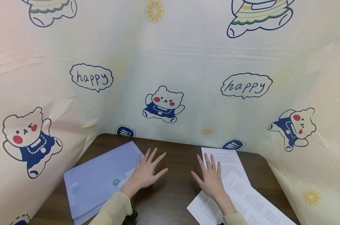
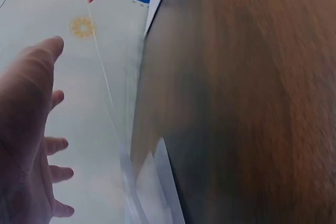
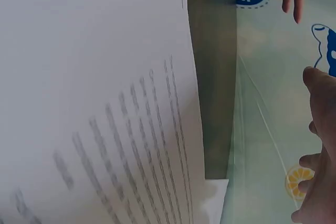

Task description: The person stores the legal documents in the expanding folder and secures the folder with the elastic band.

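Note:
My left hand (image 1: 144, 172) is spread with straight fingers over the right edge of a blue document folder (image 1: 99, 175), which has a round button (image 1: 116, 181) and white lettering partly covered by the hand. In the left wrist view this hand (image 2: 29, 129) holds nothing, and the folder's edges (image 2: 160, 187) show below it. My right hand (image 1: 212, 181), fingers also spread, hovers over several printed sheets (image 1: 243, 193) that overlap on the table's right side. The right wrist view shows the hand (image 3: 323, 145) apart from a printed page (image 3: 105, 77).
The dark wooden table (image 1: 167, 200) has rounded far corners. A pale curtain (image 1: 198, 125) printed with bears, oranges and "happy" bubbles hangs round its back and sides. Bare wood lies between the folder and the sheets.

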`<move>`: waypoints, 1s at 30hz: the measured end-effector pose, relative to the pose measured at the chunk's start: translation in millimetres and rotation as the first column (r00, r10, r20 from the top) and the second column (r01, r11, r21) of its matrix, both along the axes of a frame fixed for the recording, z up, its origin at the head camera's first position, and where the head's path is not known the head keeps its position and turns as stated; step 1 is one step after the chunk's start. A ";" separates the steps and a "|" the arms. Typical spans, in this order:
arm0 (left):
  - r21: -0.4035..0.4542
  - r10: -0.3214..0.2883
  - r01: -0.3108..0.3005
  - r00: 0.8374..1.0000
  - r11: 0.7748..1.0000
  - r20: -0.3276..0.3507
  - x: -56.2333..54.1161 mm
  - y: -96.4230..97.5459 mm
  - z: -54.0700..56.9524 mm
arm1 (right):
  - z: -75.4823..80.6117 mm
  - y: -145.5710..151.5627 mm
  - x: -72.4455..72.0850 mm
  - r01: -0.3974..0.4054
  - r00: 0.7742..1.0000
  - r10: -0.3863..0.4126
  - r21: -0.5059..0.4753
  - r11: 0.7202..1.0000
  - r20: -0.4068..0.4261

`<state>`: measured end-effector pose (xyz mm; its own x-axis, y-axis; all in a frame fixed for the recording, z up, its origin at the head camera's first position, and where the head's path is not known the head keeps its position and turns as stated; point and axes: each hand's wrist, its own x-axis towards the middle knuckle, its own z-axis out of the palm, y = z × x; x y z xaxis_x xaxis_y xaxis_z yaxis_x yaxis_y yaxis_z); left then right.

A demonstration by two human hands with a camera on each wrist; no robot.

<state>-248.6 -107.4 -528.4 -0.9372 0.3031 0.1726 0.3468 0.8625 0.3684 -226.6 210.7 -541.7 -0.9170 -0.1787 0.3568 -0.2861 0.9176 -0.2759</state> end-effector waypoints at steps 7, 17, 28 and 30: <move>-0.007 0.004 -0.004 1.000 1.000 -0.012 1.9 -21.3 -10.7 | -11.1 -23.3 8.0 -0.054 0.998 0.054 -0.014 0.998 -0.010; 0.016 0.088 -0.087 0.993 0.996 -0.075 12.9 -78.3 -17.3 | -13.5 -60.7 29.1 -0.188 0.980 0.192 0.086 0.978 -0.044; -0.025 0.130 -0.133 0.987 0.991 -0.091 12.4 -131.4 -20.4 | -18.2 -92.9 50.5 -0.271 0.946 0.299 0.202 0.941 -0.126; -0.030 0.139 -0.142 0.987 0.989 -0.078 11.9 -139.6 -19.0 | -20.7 -98.9 54.8 -0.275 0.941 0.309 0.223 0.935 -0.136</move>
